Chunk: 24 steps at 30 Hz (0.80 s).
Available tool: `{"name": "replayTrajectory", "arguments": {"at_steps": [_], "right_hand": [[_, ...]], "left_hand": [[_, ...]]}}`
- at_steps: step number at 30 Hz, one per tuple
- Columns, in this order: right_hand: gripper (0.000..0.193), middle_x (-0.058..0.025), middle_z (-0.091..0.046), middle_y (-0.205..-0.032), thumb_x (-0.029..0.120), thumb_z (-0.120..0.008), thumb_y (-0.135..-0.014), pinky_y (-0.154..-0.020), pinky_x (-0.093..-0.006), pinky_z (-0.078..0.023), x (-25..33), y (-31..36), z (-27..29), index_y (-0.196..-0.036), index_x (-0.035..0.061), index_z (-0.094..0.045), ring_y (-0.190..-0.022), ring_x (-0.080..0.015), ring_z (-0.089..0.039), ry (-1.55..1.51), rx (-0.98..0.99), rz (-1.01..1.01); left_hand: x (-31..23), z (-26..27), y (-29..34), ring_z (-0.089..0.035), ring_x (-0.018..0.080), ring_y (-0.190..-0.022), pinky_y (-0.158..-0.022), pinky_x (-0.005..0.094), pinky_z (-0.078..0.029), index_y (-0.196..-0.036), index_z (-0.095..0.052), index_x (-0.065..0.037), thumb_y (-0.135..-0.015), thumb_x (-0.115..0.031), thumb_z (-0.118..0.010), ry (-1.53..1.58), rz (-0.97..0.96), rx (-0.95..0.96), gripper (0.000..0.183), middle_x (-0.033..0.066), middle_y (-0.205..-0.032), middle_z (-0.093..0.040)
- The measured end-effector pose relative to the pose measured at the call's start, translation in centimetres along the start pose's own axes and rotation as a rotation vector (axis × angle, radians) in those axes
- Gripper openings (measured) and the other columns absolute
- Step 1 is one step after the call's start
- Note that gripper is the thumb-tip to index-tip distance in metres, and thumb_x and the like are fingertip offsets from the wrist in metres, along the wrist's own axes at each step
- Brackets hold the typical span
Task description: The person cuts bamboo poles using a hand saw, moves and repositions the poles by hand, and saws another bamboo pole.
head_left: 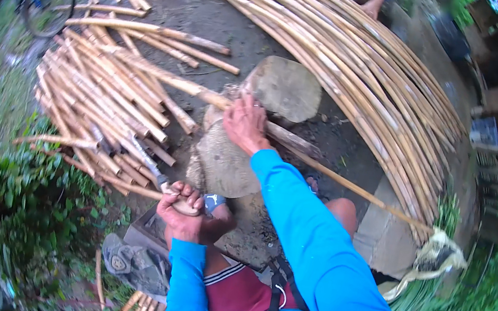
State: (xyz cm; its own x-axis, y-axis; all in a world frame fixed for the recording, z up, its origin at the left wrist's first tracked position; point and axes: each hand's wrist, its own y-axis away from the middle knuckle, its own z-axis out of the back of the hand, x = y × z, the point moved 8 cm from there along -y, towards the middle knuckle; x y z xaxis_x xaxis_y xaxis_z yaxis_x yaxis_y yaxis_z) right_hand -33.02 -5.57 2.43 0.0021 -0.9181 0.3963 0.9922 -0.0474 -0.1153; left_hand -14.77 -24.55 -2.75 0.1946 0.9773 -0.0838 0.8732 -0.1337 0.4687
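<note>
My left hand (181, 211) is closed around the handle of a large knife, probably a machete. Its grey blade (146, 159) points up and to the left, over the cut bamboo pieces. My right hand (246, 123) grips a long bamboo pole (188, 86) above the near wooden stump (226, 164). The pole runs from the pile at left, under my fingers, and toward the lower right. A second, pale-topped stump (287, 90) stands just beyond my right hand. A short greyish stick (293, 141) lies beside the pole.
Long bamboo poles (353, 61) curve across the far right; cut bamboo pieces (97, 91) are heaped at left. Another person's hand (372, 6) shows at the top. A bicycle (46, 2) stands far left, a camouflage cap (133, 262) lies near my left forearm, and a pale sack (439, 258) sits at right.
</note>
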Motion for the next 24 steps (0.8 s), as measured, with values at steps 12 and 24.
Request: {"name": "replayTrajectory", "arguments": {"at_steps": [12,24], "right_hand": [[0.041,-0.0114,-0.073,-0.098,0.042,-0.076,-0.068,-0.075,-0.0416,-0.059,-0.6,-5.3,-3.1,-0.097,0.0131,-0.077,-0.094,-0.0276,-0.072,0.184,0.478,0.022],[0.046,-0.0237,-0.064,-0.110,0.038,-0.064,-0.088,-0.089,-0.0507,-0.051,-0.7,0.9,4.8,-0.116,0.0006,-0.063,-0.102,-0.0440,-0.063,0.052,0.380,0.218]], "left_hand": [[1.5,0.3,-0.8,-0.046,0.0217,-0.060,-0.054,0.0355,-0.042,-0.093,-0.060,-0.005,-0.069,-0.016,-0.058,-0.131,-0.033,-0.042,0.026,0.0085,-0.077,-0.054],[0.7,-0.2,-0.7,-0.048,0.0244,-0.057,-0.050,0.0377,-0.043,-0.089,-0.061,-0.004,-0.071,-0.017,-0.054,0.072,-0.032,-0.041,0.023,0.0113,-0.074,-0.054]]}}
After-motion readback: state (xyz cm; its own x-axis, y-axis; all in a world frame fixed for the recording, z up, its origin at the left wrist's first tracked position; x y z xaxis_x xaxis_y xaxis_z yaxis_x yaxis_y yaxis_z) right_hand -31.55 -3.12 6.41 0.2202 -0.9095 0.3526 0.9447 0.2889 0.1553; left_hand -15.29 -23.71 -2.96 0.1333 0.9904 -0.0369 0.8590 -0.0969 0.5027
